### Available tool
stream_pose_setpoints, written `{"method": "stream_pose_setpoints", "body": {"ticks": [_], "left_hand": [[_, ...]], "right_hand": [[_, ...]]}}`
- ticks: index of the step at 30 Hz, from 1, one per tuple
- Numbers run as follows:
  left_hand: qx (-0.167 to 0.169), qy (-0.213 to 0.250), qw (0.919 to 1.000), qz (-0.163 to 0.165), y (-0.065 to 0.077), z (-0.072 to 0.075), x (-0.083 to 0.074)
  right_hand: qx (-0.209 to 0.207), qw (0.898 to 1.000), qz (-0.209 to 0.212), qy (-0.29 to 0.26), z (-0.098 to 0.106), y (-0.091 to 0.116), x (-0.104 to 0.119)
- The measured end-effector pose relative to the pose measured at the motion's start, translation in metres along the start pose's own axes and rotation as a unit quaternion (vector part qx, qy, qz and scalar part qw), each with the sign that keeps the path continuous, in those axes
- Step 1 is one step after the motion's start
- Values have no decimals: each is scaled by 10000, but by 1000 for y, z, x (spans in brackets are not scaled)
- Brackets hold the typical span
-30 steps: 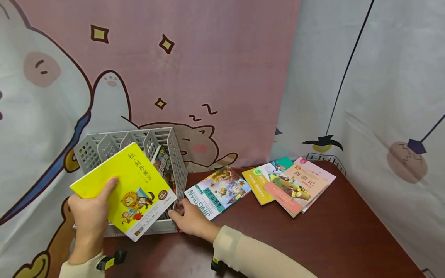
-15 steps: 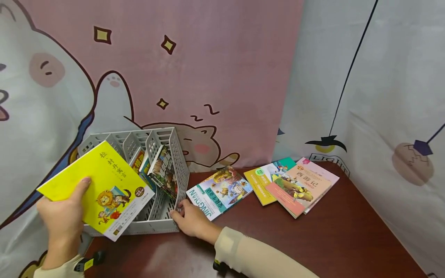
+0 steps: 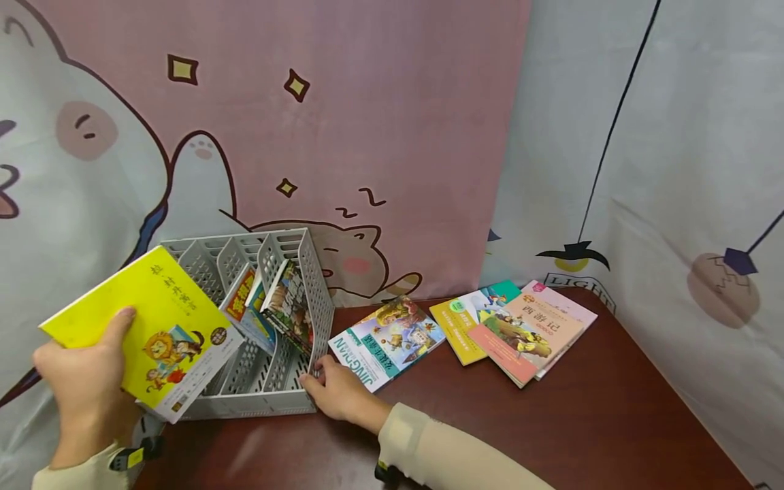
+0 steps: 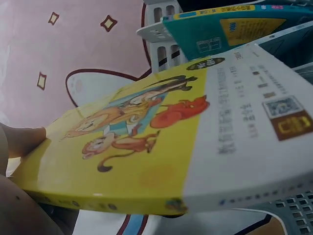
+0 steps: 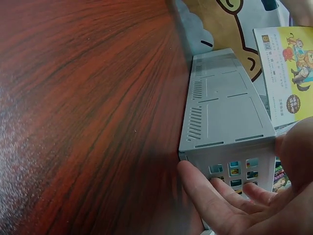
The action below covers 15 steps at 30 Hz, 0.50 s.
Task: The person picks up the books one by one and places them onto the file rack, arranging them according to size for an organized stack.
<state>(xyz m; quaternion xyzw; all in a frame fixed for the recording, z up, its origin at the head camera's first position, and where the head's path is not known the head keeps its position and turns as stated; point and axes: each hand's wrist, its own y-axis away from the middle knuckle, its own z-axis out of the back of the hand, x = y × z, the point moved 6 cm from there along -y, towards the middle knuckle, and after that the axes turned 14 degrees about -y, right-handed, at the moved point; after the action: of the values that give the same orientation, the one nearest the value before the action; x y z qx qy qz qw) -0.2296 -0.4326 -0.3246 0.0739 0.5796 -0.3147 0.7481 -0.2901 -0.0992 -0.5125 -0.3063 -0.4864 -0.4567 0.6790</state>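
Note:
My left hand [image 3: 86, 381] grips a yellow picture book [image 3: 162, 292] by its left side, thumb lying across the cover. The book is tilted over the left part of a grey plastic file organizer [image 3: 245, 406], hiding some of its compartments. On its cover, a lion and a monkey [image 4: 122, 147] show in the left wrist view. My right hand [image 3: 346, 391] holds the organizer's front right corner, its fingers against the perforated side wall [image 5: 234, 176] and the thumb at the upper edge. A dark-covered book [image 3: 289, 306] leans in the rightmost compartment; red and blue books [image 3: 260, 323] stand in the one beside it.
Right of the organizer a storybook [image 3: 386, 340] lies flat on the dark red table [image 3: 478, 429]. Farther right, a yellow book [image 3: 456, 330] and a pink-orange book [image 3: 533, 327] overlap in a pile. A printed cloth backdrop [image 3: 398, 136] rises behind the table.
My left hand has moved left with the yellow book, uncovering the organizer's right compartments and the books in them. My right hand stays at the organizer's corner.

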Motion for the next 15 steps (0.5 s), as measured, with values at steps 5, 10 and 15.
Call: {"method": "stream_pose_setpoints", "body": {"ticks": [5, 10, 15], "left_hand": [[-265, -805, 9953, -473, -6, 10, -6], [-595, -1024, 9858, -1189, -4, 6, -17], [-772, -866, 9781, -1729, 7, -8, -27]], "right_hand": [[45, 10000, -29, -44, 0, 0, 1], [10, 10000, -45, -44, 1, 1, 2], [2, 10000, 1, -48, 3, 2, 3]]}}
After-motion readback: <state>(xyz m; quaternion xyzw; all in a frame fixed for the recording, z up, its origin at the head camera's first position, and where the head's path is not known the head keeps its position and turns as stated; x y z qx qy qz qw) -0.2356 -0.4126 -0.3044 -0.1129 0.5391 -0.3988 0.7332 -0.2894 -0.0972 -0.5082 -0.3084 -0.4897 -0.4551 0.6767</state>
